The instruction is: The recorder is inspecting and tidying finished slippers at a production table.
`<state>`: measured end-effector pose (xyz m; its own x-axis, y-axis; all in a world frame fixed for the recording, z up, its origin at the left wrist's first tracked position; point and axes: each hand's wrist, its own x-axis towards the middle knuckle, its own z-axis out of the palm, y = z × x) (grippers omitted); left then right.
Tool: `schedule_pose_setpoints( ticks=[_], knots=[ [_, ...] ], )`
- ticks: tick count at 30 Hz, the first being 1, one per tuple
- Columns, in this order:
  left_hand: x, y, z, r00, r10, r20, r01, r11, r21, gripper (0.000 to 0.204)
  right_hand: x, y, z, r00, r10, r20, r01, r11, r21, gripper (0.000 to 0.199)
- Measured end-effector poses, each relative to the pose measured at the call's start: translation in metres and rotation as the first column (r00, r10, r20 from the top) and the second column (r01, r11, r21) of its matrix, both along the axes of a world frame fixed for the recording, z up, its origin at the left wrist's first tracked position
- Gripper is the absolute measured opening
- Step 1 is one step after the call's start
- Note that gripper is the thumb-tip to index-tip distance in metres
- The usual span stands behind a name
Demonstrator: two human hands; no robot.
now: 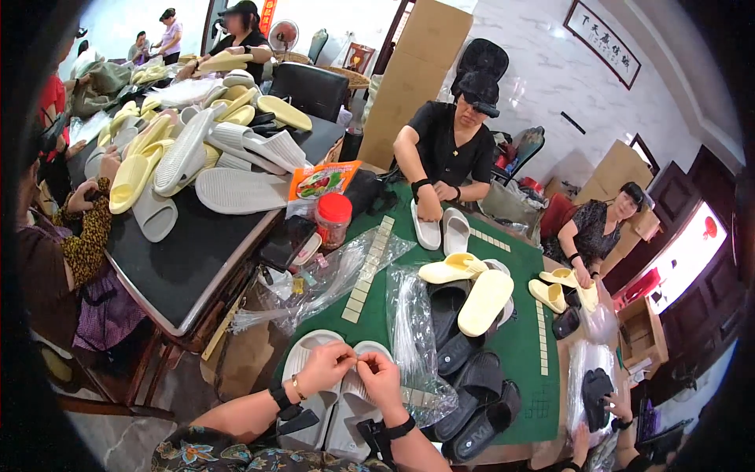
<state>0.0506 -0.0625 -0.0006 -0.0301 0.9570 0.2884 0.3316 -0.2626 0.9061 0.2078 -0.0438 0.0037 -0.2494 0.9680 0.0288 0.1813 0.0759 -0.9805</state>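
At the near edge of the green table top (354, 326), a pair of grey slide slippers (347, 431) lies side by side below my hands. My left hand (329, 368) and my right hand (381, 382) meet above them, fingertips pinched close together. Whatever is between the fingers is too small to make out. Just right of my right hand lies a see-through plastic bag (412, 315) of thin white strands. Beyond it are black slippers (476, 379) and pale yellow slippers (485, 303), piled partly on one another.
Opposite, a person touches light grey slippers (456, 232). At right, another person handles yellow slippers (548, 296). A red-lidded jar (333, 219) and an orange packet (324, 181) stand at the far left edge. A black table (177, 271) holds a large slipper heap.
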Motion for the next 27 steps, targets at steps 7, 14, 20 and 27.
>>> schedule_pose_setpoints(
  ticks=[7,14,20,27],
  knots=[
    [0.005,-0.001,0.012,0.997,-0.001,0.081,0.009,0.995,-0.101,0.013,0.006,0.001,-0.007,0.971,-0.125,-0.204,0.109,0.99,-0.088,0.007],
    [0.002,-0.005,0.005,0.999,0.01,0.033,-0.009,1.0,-0.019,0.012,0.0,-0.005,0.009,0.991,-0.077,-0.109,0.076,0.997,-0.017,0.006],
    [-0.035,0.018,0.023,0.773,-0.094,0.627,0.138,0.99,-0.022,0.059,0.012,0.011,0.008,0.904,-0.159,-0.397,0.18,0.983,0.016,0.03],
    [-0.177,-0.059,0.23,0.224,-0.347,0.911,-0.123,0.917,0.38,0.072,0.106,-0.007,0.113,0.563,0.123,-0.817,-0.005,0.989,0.145,0.055]
  ],
)
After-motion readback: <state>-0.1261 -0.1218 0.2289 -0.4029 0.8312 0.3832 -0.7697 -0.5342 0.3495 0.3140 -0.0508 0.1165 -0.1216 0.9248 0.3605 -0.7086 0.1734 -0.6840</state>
